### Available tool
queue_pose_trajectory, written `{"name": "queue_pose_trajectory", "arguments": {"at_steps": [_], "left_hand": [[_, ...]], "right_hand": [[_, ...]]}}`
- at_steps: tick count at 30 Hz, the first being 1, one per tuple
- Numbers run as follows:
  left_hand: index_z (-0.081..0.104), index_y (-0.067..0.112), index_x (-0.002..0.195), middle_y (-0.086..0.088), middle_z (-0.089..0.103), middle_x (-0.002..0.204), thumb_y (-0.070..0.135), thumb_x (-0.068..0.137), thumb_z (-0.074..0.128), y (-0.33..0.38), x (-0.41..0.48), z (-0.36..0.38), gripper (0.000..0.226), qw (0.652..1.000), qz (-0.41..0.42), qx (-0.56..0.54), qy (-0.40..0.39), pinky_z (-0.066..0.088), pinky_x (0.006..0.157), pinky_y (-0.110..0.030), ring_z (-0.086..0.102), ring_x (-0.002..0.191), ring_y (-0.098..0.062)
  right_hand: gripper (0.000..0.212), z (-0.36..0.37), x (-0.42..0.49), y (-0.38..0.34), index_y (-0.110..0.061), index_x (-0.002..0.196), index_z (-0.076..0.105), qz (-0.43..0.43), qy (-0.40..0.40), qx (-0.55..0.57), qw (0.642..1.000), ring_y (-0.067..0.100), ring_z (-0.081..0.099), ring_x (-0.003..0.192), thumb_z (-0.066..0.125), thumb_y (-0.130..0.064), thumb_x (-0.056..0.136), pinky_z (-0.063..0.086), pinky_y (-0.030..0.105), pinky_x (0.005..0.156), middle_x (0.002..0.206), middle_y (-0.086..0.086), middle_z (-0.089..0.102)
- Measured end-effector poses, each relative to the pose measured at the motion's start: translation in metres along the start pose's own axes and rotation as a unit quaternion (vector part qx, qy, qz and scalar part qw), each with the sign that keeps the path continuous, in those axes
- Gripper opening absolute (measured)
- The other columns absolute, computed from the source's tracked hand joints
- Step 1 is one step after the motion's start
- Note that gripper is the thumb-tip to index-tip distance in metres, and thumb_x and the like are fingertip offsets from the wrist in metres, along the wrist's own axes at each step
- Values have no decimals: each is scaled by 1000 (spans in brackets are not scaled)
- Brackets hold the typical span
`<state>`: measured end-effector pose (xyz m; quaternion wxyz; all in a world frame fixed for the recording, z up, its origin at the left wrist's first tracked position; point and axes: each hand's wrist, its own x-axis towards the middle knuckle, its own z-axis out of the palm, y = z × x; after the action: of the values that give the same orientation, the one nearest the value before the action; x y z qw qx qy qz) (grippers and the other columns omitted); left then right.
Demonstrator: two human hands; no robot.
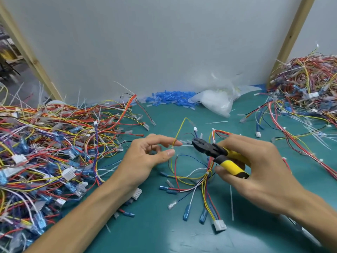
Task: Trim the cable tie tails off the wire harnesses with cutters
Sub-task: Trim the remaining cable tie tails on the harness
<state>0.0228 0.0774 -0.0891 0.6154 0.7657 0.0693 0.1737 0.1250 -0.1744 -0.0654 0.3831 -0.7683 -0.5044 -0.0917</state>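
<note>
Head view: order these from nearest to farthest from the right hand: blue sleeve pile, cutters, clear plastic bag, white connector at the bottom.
1. cutters, gripped in the right hand itself.
2. white connector, just below it, toward the person.
3. clear plastic bag, against the back wall.
4. blue sleeve pile, left of the bag, at the wall.

**Two bare hands, two bare forearms**

The left hand (145, 157) and the right hand (259, 161) are both bare. So are the left forearm (87, 209) and the right forearm (313, 210), uncovered all the way to the lower edge of the view. The fingers are long and slim. The nails are short and plain, and the left thumbnail (170, 153) shows most clearly, rounded at the tip. Knuckles stand out along the back of the right hand.
</note>
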Motion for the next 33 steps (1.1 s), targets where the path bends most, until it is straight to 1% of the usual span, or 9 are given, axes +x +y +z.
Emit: {"name": "queue_pose_trajectory", "arguments": {"at_steps": [3, 6, 8, 13, 19, 22, 26, 30, 33], "left_hand": [[78, 14, 92, 7, 65, 76, 6, 78, 74, 1, -1, 1, 16, 991, 24, -125, 29, 41, 60, -18, 51, 68, -9], [73, 17, 88, -4, 66, 84, 0, 78, 72, 7, -2, 5, 20, 980, 63, -184, 49, 51, 69, -24, 59, 76, -15], [71, 18, 86, -9, 67, 86, -1, 77, 74, 9, -4, 7, 21, 979, 81, -176, 66, 53, 75, -25, 62, 79, -19], [66, 8, 88, -11, 73, 86, -2, 78, 78, 15, -14, 17, 19, 982, 144, -93, 81, 56, 80, -24, 70, 80, -22], [68, 16, 91, -3, 72, 91, 5, 84, 79, 14, -24, 31, 17, 981, 194, 4, 31, 57, 85, -28, 72, 86, -25], [66, 20, 94, 1, 72, 92, 12, 84, 80, 15, -26, 30, 19, 980, 194, 23, 28, 56, 85, -23, 73, 87, -19], [63, 22, 99, -4, 71, 92, 6, 80, 84, 14, -25, 30, 33, 985, 170, -4, 25, 58, 85, -26, 73, 86, -22], [60, 18, 103, -8, 72, 91, 4, 80, 84, 13, -24, 30, 36, 987, 157, -24, 29, 58, 84, -27, 74, 88, -24], [61, 14, 105, -8, 70, 93, 20, 86, 80, 14, -26, 29, 28, 988, 149, -21, 20, 57, 83, -31, 71, 85, -27]], "right_hand": [[17, 1, -1, 2, -25, 85, 61, 7, -19, -19, 1000, 15, 49, 71, 77, -24, 83, 38, 23, 62, 76, -10, 50], [22, 0, -2, 5, -26, 84, 61, 24, -26, -31, 999, 14, 50, 72, 82, -22, 83, 37, 21, 63, 77, -11, 51], [23, 0, -2, 6, -27, 85, 61, 34, -29, -40, 998, 15, 51, 73, 83, -22, 84, 38, 23, 62, 78, -11, 52], [18, 0, -3, 9, -30, 85, 57, 44, -44, -57, 996, 15, 51, 74, 73, -36, 83, 43, 32, 61, 80, -13, 53], [16, 0, -3, 5, -36, 90, 59, 43, -83, -35, 995, 14, 54, 78, 72, -44, 85, 38, 26, 62, 83, -13, 55], [21, -1, -3, 2, -44, 87, 52, 42, -100, -22, 994, 13, 54, 78, 74, -44, 85, 37, 25, 61, 84, -15, 54], [18, 0, -3, 0, -34, 85, 60, 48, -108, 2, 993, 15, 54, 76, 75, -45, 84, 39, 24, 62, 82, -12, 55], [27, -2, -3, 0, -32, 72, 53, 56, -117, 15, 991, 17, 33, 61, 75, -41, 84, 28, 28, 54, 65, 0, 44], [28, -4, -3, 0, -25, 70, 52, 70, -116, 18, 991, 15, 26, 59, 74, -36, 83, 23, 30, 51, 62, 5, 40]]}}
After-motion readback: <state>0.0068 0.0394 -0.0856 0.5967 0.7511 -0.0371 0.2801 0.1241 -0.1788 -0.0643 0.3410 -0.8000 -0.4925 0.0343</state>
